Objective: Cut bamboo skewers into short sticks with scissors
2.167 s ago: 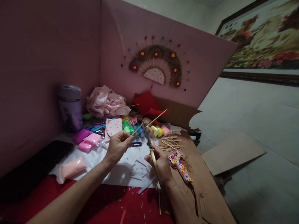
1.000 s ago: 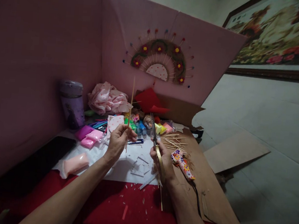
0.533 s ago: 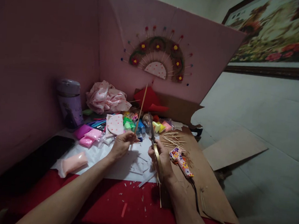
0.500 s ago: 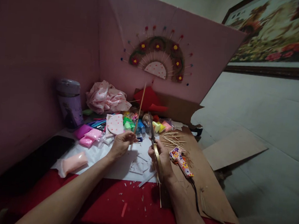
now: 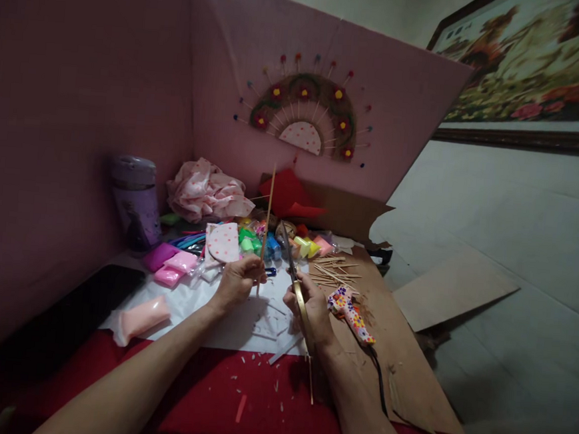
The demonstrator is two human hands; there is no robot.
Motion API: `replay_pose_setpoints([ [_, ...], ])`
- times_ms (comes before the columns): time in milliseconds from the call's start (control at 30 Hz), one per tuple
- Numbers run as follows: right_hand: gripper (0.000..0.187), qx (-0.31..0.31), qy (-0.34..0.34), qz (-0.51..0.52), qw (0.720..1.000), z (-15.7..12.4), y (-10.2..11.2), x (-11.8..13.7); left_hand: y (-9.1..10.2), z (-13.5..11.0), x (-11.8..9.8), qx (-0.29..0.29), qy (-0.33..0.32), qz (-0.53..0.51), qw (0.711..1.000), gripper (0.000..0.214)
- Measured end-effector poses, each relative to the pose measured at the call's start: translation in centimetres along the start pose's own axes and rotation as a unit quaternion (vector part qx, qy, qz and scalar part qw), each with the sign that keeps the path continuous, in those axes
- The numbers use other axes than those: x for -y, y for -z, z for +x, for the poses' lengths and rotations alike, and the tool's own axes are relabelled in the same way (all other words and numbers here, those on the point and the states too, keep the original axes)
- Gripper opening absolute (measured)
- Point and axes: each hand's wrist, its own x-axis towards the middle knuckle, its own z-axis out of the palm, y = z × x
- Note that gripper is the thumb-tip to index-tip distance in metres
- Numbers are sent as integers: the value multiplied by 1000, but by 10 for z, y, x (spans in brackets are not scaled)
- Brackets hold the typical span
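My left hand pinches a thin wooden skewer, which stands nearly upright above the white paper. In my right hand is a pair of scissors with gold-coloured handles, blades pointing up and leaning left. The blades and the skewer are apart. Whether the blades are fully closed I cannot make out. Below my right hand another thin stick pokes out over the red cloth. Small clippings lie on the paper and cloth between my hands.
Wooden sticks and a flower-patterned glue gun lie on cardboard at right. Bagged coloured clay, a pink clay pack and a purple tumbler stand around. A decorated half-round fan piece hangs on the pink panel behind.
The skewer has become more upright, its tip shifting slightly left. The scissors have tilted a little further left, and both hands have barely moved.
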Motion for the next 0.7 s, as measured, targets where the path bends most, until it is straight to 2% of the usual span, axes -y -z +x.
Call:
replay_pose_setpoints([
  [200, 44, 7, -7, -16, 1000, 0, 1, 5, 0, 1, -5, 3, 40, -45, 998, 11],
  [367, 46, 7, -3, -11, 1000, 0, 2, 11, 4, -1, -13, 16, 45, -32, 998, 10],
  [500, 49, 24, 2, -14, 1000, 0, 3, 12, 9, -1, -19, 63, 62, -2, 996, 8],
  [700, 48, 26, 9, -33, 999, 1, 5, 8, 19, 0, -30, 167, 123, 14, 978, 8],
])
